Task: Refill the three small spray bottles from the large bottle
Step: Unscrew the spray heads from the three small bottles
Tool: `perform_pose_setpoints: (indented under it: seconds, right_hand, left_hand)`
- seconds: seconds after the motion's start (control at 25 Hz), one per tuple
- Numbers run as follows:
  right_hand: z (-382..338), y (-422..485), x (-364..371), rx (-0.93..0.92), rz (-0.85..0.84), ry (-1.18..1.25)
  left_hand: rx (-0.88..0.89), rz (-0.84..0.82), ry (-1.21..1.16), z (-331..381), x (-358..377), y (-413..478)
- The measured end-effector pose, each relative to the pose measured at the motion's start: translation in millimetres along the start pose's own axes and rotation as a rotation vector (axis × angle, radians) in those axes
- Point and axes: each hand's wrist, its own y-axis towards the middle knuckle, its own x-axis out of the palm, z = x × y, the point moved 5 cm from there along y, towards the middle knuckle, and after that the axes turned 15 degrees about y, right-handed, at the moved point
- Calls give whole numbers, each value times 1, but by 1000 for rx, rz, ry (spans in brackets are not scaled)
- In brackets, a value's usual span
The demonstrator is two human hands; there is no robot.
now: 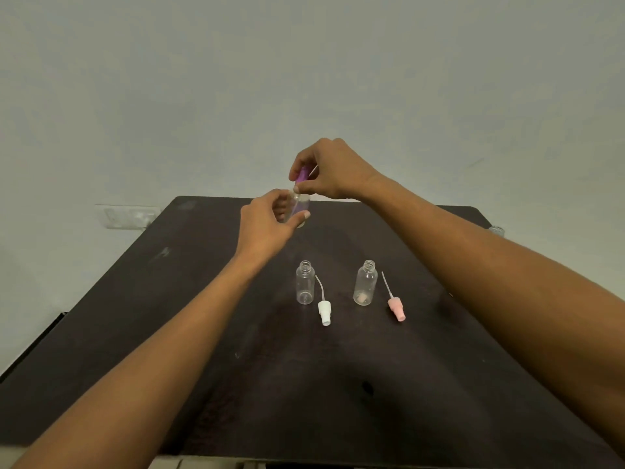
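Above the far part of the dark table (169, 333), my left hand (267, 225) grips a small clear bottle (299, 208). My right hand (333, 170) pinches its purple spray cap (302, 174) just over the bottle's neck. Two more small clear bottles stand uncapped mid-table, one on the left (305, 282) and one on the right (366, 283). A white spray head (324, 308) with its tube lies beside the left bottle. A pink spray head (395, 306) lies beside the right one. The large bottle is not in view.
A white wall socket plate (126, 216) sits on the wall beyond the table's far left corner. Something small and clear (496, 230) shows past the table's far right edge. A plain wall rises behind the table.
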Motion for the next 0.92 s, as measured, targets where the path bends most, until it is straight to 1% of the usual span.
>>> perform_pose_setpoints:
  seconds: [0.12,0.24,0.4,0.48,0.64,0.84,0.92]
  right_hand:
    - [-43,-22,-10,-52,-25,-8]
    - [-76,-44,-13,-65,-63,6]
    - [-102,-79,-8,-39,-223,6]
    - [-112,-91,-1,-71,-302,-9]
    - [-125,-105,8,-172,-379,-60]
    - [-135,-113,4,-237,-496,-78]
    - [-138,-116,2,-251,-535,-39]
  left_hand:
    - [6,41,1,15,-39,-30]
    - [-5,43,21,25,-66,-67]
    - [-43,32,-20,32,-87,-127]
    - [-57,28,-54,33,-92,-148]
    - [-71,21,-73,35,-96,-168]
    - [-71,-21,-89,37,-99,-174]
    - [-75,-22,-91,37,-101,-174]
